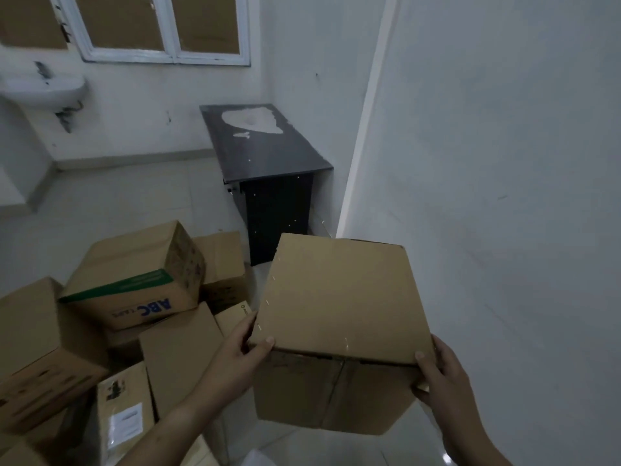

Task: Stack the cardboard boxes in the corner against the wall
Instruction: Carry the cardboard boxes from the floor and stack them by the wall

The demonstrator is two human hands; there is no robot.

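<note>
1. A plain cardboard box (339,297) is held up off the floor (117,196) near the middle of the scene. It is just left of the white wall (504,163) on the right, with its top face closed and a seam running down its near face.
2. The left hand (242,348) grips the box's near left corner, with the thumb laid over the top edge and the fingers along the left side.
3. The right hand (440,375) grips the near right corner, with the thumb on the top edge and the fingers curled round the corner below (their tips are partly hidden by the box).
4. To the left, a pile of boxes (181,358) lies jumbled on the floor, several of them leaning on one another.
5. High on that pile an ABC box (134,284) with a green stripe sits tilted, its printing upside down from here.
6. At the near left a labelled box (122,418) stands on end, showing a white sticker.
7. Beyond the held box a dark desk (265,146) stands in the far corner against the walls, with a pale patch on its top.
8. At the far left a white sink (43,85) hangs on the wall, and a white-framed window (164,28) is set above and to its right.
</note>
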